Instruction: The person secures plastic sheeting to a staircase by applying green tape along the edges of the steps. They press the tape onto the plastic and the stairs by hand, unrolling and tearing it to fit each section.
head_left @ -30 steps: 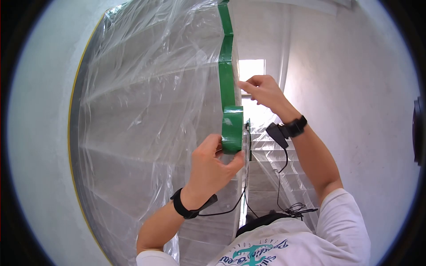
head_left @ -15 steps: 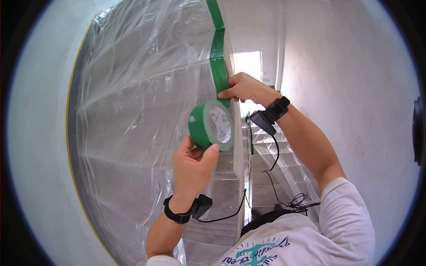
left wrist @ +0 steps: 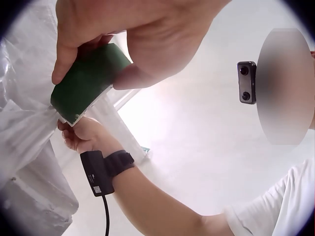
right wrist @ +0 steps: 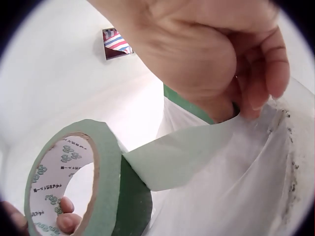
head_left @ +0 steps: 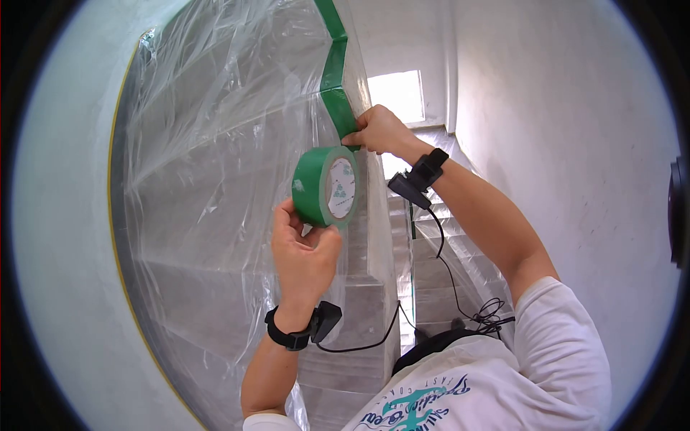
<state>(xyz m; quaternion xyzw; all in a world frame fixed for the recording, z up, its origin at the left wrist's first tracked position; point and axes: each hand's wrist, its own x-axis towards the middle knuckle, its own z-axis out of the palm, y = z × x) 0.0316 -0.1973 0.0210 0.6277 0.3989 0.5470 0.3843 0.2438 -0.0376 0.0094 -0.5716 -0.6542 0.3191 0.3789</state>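
Observation:
My left hand (head_left: 305, 260) holds a roll of green tape (head_left: 310, 185) between thumb and fingers. A strip of this green tape (head_left: 333, 66) runs in a zigzag along the stepped edge, over clear plastic sheeting (head_left: 215, 194). My right hand (head_left: 388, 133) is at the strip's lower end, its thumb on the tape and its other fingers bent at the outer side of the edge. In the right wrist view a pulled-out length of tape (right wrist: 182, 152) stretches from the roll to beneath that hand, its pale underside showing. The right fingertips are partly hidden there.
Wrinkled plastic covers the stairs at left, bordered by a dark band with a yellow line. A white wall (head_left: 546, 108) rises at right. Lower steps (head_left: 438, 287) lie beyond the edge. Black cables (head_left: 489, 316) hang from both wrist cameras.
My right hand has come left and down onto the tape strip at the edge. The roll in my left hand has turned its core into sight and shifted left and up.

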